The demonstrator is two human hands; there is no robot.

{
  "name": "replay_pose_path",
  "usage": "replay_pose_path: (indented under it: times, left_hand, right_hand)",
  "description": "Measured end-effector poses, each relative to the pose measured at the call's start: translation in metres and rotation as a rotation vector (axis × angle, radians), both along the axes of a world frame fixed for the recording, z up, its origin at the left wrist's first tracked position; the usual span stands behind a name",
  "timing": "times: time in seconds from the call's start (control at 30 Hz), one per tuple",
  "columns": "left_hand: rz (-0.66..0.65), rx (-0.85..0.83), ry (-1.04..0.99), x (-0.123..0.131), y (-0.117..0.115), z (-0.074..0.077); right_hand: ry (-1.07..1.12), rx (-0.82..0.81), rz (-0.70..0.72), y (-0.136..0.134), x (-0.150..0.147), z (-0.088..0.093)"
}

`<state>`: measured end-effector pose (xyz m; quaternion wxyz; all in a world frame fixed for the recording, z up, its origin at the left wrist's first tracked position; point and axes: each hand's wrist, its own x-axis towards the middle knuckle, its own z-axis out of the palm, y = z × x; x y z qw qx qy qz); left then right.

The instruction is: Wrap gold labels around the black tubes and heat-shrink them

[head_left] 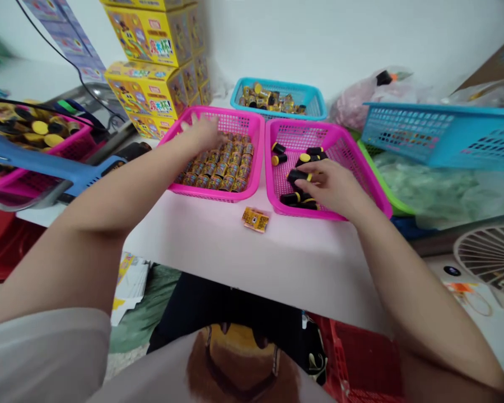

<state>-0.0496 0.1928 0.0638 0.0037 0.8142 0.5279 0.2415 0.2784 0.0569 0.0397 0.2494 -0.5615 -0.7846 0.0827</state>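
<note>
Two pink mesh baskets set side by side on the table (235,263)

At eleven o'clock, the left hand (204,134) is spread wide over gold-labelled cylinders (220,168), stiff and best taken by the barrel, in the left basket (210,194); at one o'clock, the right hand (334,187) is curled narrow over light, smooth black-and-yellow tubes (292,198) in the right basket (267,162).

Bare left forearm (121,196) reaching from lower left toward upper centre of frame; left hand (204,133) palm down, fingers spread, slightly blurred. Bare right forearm (407,285) rising from lower right; right hand (334,187) right of centre, palm down, fingers loosely curled leftward. Pale sleeve (42,352) at lower left.
</note>
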Motion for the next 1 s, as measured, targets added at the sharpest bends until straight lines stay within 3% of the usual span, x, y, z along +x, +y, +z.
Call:
replay_pose_path:
  times: [0.1, 0.17, 0.23, 0.33, 0.4, 0.47, 0.67, 0.77, 0.83, 0.9, 1.0]
  left_hand:
    - [-0.001, 0.152, 0.035, 0.008, -0.062, 0.014]
    - [-0.334, 0.189, 0.129, 0.017, -0.119, 0.013]
    - [-0.655, 0.089, 0.296, 0.027, -0.171, -0.001]
    - [-0.658, 0.011, 0.426, 0.040, -0.215, -0.035]
    - [-0.583, -0.025, 0.471, 0.046, -0.218, -0.053]
    - [-0.554, -0.083, 0.494, 0.049, -0.210, -0.061]
    - [-0.579, -0.213, 0.291, 0.046, -0.189, -0.052]
    - [-0.630, -0.197, 0.258, 0.043, -0.188, -0.046]
    - [-0.627, -0.048, 0.313, 0.040, -0.193, -0.044]
    - [-0.629, 0.205, 0.387, 0.036, -0.206, -0.043]
    - [-0.716, 0.507, 0.449, 0.032, -0.232, -0.050]
  right_hand:
    - [0.294, 0.244, -0.042, -0.034, 0.008, -0.006]
    - [0.353, 0.352, -0.047, -0.051, 0.010, -0.013]
    - [0.349, 0.411, -0.048, -0.060, 0.011, -0.019]
    - [0.251, 0.440, -0.031, -0.061, 0.011, -0.025]
    - [0.179, 0.450, -0.009, -0.058, 0.012, -0.027]
    - [0.133, 0.463, 0.010, -0.056, 0.013, -0.028]
    - [0.106, 0.438, 0.002, -0.056, 0.013, -0.027]
    - [0.123, 0.384, -0.001, -0.058, 0.012, -0.025]
    - [0.129, 0.368, -0.005, -0.058, 0.012, -0.024]
    - [0.133, 0.360, -0.004, -0.059, 0.012, -0.023]
    - [0.138, 0.335, -0.001, -0.059, 0.012, -0.022]
